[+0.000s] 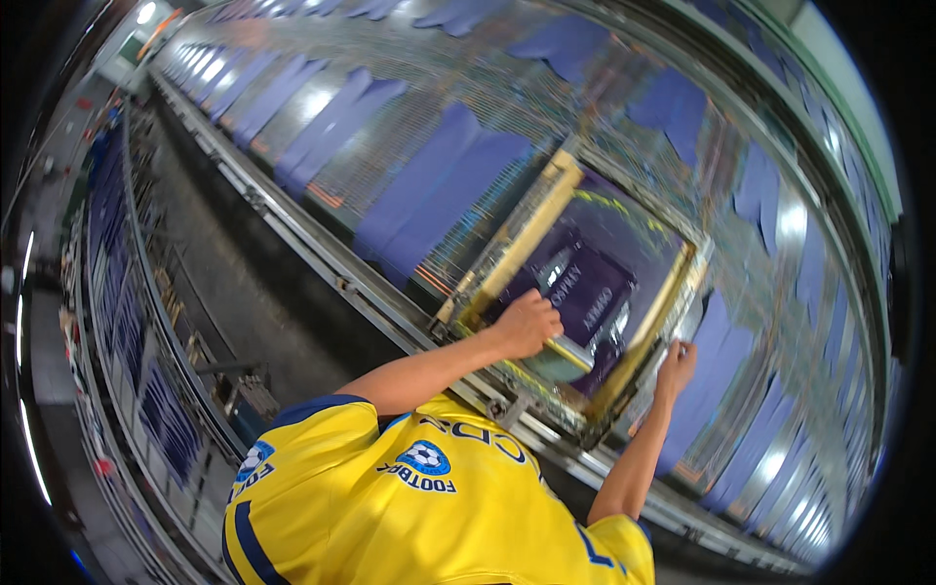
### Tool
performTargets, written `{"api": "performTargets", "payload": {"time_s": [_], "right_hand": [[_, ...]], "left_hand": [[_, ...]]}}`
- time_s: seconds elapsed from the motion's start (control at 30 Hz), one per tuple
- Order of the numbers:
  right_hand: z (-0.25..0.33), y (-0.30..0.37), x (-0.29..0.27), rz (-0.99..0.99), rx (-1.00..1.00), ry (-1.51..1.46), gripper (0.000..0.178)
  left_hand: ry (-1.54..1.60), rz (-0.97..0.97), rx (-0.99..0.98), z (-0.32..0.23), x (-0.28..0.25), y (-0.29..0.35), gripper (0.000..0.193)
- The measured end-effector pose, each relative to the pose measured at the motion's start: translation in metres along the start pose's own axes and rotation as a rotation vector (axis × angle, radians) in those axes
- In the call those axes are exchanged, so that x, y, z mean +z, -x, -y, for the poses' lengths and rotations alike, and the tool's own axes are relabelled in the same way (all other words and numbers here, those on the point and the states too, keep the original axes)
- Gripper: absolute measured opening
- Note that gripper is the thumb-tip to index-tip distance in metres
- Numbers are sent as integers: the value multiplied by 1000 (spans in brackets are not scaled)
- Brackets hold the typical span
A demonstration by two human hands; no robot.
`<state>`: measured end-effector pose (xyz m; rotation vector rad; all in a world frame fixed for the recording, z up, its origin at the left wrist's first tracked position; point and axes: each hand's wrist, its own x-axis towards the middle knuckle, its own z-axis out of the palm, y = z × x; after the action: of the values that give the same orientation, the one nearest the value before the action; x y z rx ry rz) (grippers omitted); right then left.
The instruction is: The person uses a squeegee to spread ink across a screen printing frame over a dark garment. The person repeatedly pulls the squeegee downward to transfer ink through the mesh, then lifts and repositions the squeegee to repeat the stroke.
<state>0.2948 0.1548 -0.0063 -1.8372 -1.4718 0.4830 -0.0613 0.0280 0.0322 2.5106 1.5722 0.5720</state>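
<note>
**Screen frame on the print table, left hand on the squeegee**

From my end on the head feed: screen-printing frame [522, 232] lies on the long print table [327, 261], askew in my view, directly in front of the wearer. Dark purple ink [551, 258] covers much of the mesh inside it.

Left hand [526, 324]: inside the frame near its lower-left side, fingers closed around the left end of a pale squeegee [575, 356]. Squeegee sits in the near part of the frame, ink beyond it.

Right hand [677, 369]: just outside the frame's right rail, fingers curled in. Can't tell whether it has hold of anything.

Purple fabric panel [429, 185] flat on the table left of the frame, another purple panel [720, 366] beside the right hand.
</note>
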Motion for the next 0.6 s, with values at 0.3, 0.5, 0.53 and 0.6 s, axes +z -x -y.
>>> {"api": "performTargets", "payload": {"time_s": [0.3,0.5,0.53,0.6], "right_hand": [[48,17,-116,-68,100,-116,22],[-90,7,-97,-118,49,-230,23],[-93,1,-91,-108,49,-224,23],[-97,-10,-80,-115,37,-208,22]], "left_hand": [[-29,63,-40,-93,-58,-44,20],[-82,75,40,-124,42,-80,11],[-35,65,48,-117,54,-79,12],[5,-50,93,-108,67,-79,14]]}}
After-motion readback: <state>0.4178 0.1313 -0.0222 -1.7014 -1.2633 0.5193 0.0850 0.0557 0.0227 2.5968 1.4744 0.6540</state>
